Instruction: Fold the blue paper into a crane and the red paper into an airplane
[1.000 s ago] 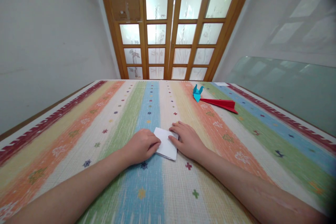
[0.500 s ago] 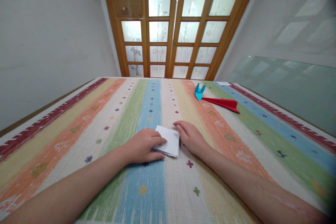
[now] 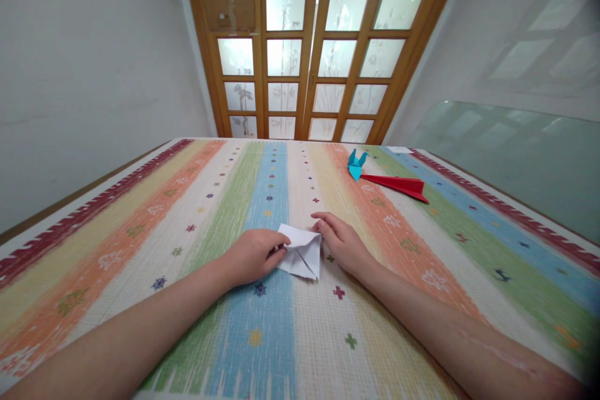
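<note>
The white folded paper point(image 3: 301, 253), flat on the striped desk point(image 3: 422, 262) half a second earlier, had been opened into raised flaps, pinched by the left hand point(image 3: 253, 255) and steadied under the right hand point(image 3: 344, 244), so a fold seemed underway.

Wooden glass-paned doors point(image 3: 319, 56) stand between plain white walls point(image 3: 84, 75).

Left hand point(image 3: 253, 254) and right hand point(image 3: 344, 244) on folded white paper point(image 3: 301, 254), striped tablecloth point(image 3: 422, 250) beneath.

White paper point(image 3: 300, 253): matt, creased. Bench cloth point(image 3: 262, 325): coarse woven, matt. Door frame point(image 3: 255, 56): glossy varnished wood, frosted panes.
</note>
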Available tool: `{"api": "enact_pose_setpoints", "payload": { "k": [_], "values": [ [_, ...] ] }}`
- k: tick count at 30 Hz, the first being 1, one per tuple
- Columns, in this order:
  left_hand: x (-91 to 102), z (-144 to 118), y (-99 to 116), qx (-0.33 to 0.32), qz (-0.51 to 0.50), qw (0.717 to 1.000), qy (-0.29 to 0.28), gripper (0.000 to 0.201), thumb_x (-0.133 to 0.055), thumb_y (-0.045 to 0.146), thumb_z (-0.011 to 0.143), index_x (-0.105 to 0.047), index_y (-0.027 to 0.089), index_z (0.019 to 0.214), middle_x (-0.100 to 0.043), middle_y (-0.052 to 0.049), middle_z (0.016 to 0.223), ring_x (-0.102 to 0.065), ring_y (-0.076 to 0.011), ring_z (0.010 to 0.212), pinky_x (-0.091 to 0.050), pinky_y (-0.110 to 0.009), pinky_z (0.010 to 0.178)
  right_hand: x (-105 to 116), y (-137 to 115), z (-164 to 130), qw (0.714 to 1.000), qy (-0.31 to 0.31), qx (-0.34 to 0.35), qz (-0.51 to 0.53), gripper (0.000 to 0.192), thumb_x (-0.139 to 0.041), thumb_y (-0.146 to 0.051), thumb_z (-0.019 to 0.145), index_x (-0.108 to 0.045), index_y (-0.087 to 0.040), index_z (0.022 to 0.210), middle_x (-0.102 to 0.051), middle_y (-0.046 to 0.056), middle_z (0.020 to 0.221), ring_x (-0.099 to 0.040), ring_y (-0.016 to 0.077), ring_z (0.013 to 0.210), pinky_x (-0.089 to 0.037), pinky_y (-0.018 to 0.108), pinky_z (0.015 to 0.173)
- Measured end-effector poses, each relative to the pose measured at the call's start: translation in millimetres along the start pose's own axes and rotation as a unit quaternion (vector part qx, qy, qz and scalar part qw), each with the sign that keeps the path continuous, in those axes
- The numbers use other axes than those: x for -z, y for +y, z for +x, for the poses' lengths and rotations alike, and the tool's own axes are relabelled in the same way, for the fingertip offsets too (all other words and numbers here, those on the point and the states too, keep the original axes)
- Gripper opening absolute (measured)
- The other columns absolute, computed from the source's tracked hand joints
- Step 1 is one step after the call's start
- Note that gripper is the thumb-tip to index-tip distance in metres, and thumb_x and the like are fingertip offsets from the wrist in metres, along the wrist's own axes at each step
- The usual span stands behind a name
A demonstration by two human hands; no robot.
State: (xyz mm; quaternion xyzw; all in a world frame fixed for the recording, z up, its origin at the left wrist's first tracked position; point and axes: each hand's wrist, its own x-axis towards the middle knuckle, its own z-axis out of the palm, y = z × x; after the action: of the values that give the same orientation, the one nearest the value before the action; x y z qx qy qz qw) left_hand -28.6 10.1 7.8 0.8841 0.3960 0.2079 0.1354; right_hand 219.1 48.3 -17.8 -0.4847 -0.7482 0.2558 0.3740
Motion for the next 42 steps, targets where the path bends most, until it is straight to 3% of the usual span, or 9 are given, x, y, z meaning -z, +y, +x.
{"api": "enact_pose_setpoints", "payload": {
  "k": [5, 12, 22, 34, 38, 42],
  "values": [
    [-3.1, 0, -4, 0.057, -0.059, 0.996, 0.021, 0.044, -0.050, 0.021, 0.092, -0.047, 0.024, 0.136, -0.072, -0.002, 0.095, -0.065, -0.0171, 0.082, -0.048, -0.030, 0.078, 0, 0, 0, 1.000, -0.015, 0.002, 0.000, 0.031, -0.044, -0.034, 0.096, -0.061, -0.024, 0.120, -0.069, 0.006, 0.104, -0.063, 0.0222, 0.097, -0.047, 0.034, 0.084],
    [-4.9, 1, -9, 0.059, -0.087, 0.994, 0.042, 0.055, -0.049, 0.017, 0.091, -0.035, 0.023, 0.145, -0.071, -0.002, 0.094, -0.064, -0.0163, 0.080, -0.047, -0.030, 0.078, 1, 0, 0, 0.999, -0.038, 0.030, 0.001, 0.028, -0.048, -0.029, 0.093, -0.064, -0.024, 0.116, -0.069, 0.005, 0.104, -0.062, 0.0227, 0.099, -0.046, 0.036, 0.087],
    [-3.0, 0, -6, 0.043, -0.041, 0.998, 0.016, 0.030, -0.053, 0.024, 0.091, -0.061, 0.023, 0.119, -0.070, -0.003, 0.092, -0.063, -0.0179, 0.082, -0.046, -0.030, 0.077, 0, 5, 1, 0.997, -0.026, 0.000, 0.075, 0.044, -0.041, -0.007, 0.076, -0.065, -0.021, 0.110, -0.068, 0.005, 0.104, -0.063, 0.0207, 0.100, -0.046, 0.034, 0.089],
    [-1.2, 1, -5, 0.049, -0.064, 0.996, 0.028, 0.026, -0.050, 0.024, 0.093, -0.063, 0.022, 0.115, -0.071, -0.002, 0.090, -0.064, -0.0167, 0.079, -0.045, -0.028, 0.074, 0, 6, 1, 0.991, -0.058, 0.025, 0.114, 0.049, -0.044, -0.004, 0.068, -0.064, -0.022, 0.109, -0.067, 0.006, 0.110, -0.062, 0.0214, 0.104, -0.047, 0.035, 0.091],
    [-0.8, 1, -6, 0.050, -0.060, 0.996, 0.036, 0.026, -0.048, 0.021, 0.092, -0.063, 0.021, 0.113, -0.072, -0.003, 0.093, -0.065, -0.0179, 0.083, -0.046, -0.029, 0.077, 8, 6, 2, 0.978, -0.138, 0.034, 0.155, 0.059, -0.045, -0.003, 0.064, -0.062, -0.023, 0.118, -0.065, 0.006, 0.118, -0.061, 0.0219, 0.106, -0.049, 0.035, 0.089],
    [0.4, 1, -7, 0.061, -0.050, 0.996, 0.045, 0.027, -0.047, 0.020, 0.092, -0.063, 0.020, 0.114, -0.072, -0.006, 0.101, -0.066, -0.0196, 0.088, -0.047, -0.030, 0.079, 17, 0, 1, 0.970, -0.202, 0.057, 0.123, 0.064, -0.050, -0.003, 0.065, -0.060, -0.024, 0.125, -0.062, 0.006, 0.124, -0.058, 0.0234, 0.112, -0.047, 0.038, 0.095]
  ]
}}
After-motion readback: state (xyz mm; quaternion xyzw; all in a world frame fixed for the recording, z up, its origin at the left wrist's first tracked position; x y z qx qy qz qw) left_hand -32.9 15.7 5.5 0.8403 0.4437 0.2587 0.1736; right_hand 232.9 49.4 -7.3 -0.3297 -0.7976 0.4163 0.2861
